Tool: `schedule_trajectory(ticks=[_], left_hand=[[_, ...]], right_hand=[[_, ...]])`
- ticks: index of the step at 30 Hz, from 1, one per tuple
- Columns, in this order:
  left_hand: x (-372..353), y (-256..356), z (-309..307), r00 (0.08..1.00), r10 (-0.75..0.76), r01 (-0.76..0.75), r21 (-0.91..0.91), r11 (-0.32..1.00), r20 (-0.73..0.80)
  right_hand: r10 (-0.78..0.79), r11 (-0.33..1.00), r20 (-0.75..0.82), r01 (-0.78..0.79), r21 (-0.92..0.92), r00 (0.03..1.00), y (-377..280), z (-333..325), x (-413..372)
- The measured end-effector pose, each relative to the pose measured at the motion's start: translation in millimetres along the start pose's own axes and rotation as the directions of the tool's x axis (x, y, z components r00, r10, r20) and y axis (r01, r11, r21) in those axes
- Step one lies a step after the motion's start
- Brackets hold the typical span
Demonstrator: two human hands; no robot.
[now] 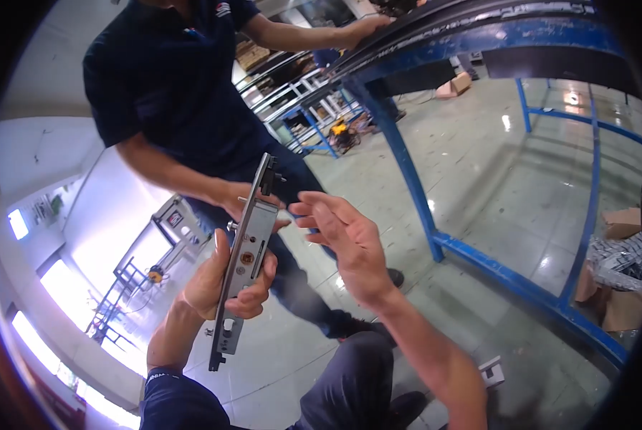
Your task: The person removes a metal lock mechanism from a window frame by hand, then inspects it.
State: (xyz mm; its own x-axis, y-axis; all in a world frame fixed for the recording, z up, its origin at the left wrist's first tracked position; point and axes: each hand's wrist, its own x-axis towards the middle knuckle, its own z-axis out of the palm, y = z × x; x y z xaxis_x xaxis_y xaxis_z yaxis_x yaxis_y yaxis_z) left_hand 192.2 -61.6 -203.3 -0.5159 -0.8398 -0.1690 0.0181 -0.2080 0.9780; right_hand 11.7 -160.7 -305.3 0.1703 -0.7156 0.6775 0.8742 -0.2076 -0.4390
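My left hand [228,283] is wrapped round the lower half of a metal mortise lock [262,218], which I hold up at a steep tilt. Its long faceplate, with pins sticking out, faces left; the flat case with holes and a slot faces me. To the right of the lock's upper part, my right hand [350,240] is raised with its fingers spread and slightly bent, holding nothing. Behind the lock, a co-worker's hand [238,197] reaches in, partly hidden by the lock.
A co-worker in a dark shirt [170,86] stands close in front, the other hand [367,30] on a blue steel workbench [400,143]. Cardboard and plastic-wrapped parts [618,265] lie at the right. A small white metal piece [491,373] is on the tiled floor [471,315].
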Motion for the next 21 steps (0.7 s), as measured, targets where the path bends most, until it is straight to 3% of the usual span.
schedule_trajectory(ticks=[2, 4, 7, 13, 21], left_hand=[[-15.2, -17.6, 8.4, 0.996, -0.030, 0.031, 0.009, 0.999, -0.084], [-24.4, -34.7, 17.8, 0.993, -0.054, 0.051, -0.039, 0.998, -0.107], [-30.8, -47.1, 24.3, 0.988, 0.021, -0.029, -0.049, 0.998, -0.155], [-40.6, -46.3, 30.8, 0.976, 0.075, -0.079, -0.010, 0.997, -0.205], [-38.7, -41.1, 32.4, 0.948, -0.014, 0.060, 0.135, 0.989, -0.319]], right_hand=[[0.095, 0.991, 0.023, -0.097, 0.093, 0.995, 1.6, 29.4, 3.0], [0.136, 0.941, 0.053, -0.146, 0.306, 0.989, 9.7, 45.7, 1.4], [0.171, 0.831, 0.050, -0.171, 0.529, 0.984, 10.2, 63.0, -8.2], [0.210, 0.776, 0.078, -0.215, 0.593, 0.975, 22.2, 75.6, -21.7], [0.276, 0.717, 0.042, -0.235, 0.656, 0.960, 43.5, 71.6, -26.1]])
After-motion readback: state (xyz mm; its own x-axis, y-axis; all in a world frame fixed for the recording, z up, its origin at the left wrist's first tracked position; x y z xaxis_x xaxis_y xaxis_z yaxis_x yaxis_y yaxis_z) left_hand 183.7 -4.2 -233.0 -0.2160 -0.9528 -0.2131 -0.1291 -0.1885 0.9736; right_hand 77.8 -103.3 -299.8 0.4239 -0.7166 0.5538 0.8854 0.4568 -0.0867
